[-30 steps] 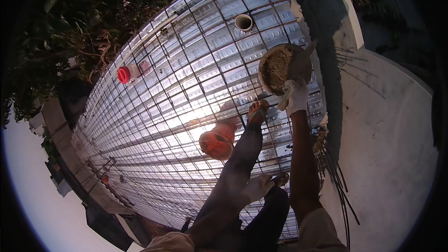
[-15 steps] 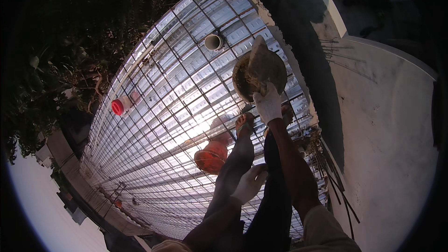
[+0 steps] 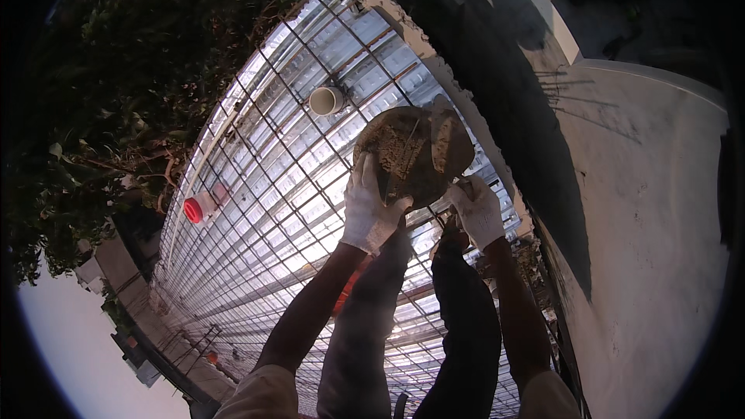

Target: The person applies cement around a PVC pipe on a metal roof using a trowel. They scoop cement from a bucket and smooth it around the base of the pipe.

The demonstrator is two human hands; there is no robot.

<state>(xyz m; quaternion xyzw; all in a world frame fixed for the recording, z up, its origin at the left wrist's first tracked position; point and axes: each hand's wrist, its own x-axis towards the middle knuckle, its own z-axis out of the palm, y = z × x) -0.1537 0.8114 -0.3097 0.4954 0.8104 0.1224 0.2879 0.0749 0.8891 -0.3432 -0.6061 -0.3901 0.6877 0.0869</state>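
A round pan of grey mortar (image 3: 394, 151) is held out over a steel bar grid laid on corrugated metal decking, with a mortar-coated tool, apparently a trowel (image 3: 441, 143), on its right part. My gloved left hand (image 3: 363, 209) grips the pan's lower left rim, fingers along the side and thumb at the bottom. My gloved right hand (image 3: 479, 211) is closed at the lower right rim; whether it also grips the tool's handle I cannot tell. My feet and legs are below the pan.
A short white pipe (image 3: 326, 101) stands up through the grid. A red-lidded container (image 3: 200, 206) lies at left, and an orange object (image 3: 348, 289) is partly behind my left leg. A rough concrete edge (image 3: 446, 81) and white wall (image 3: 644, 225) run along the right; dark foliage borders the left.
My left hand has risen from beside my legs and taken hold of the pan. The pan and my right hand have shifted in view, and the tool lies differently. The view has turned.
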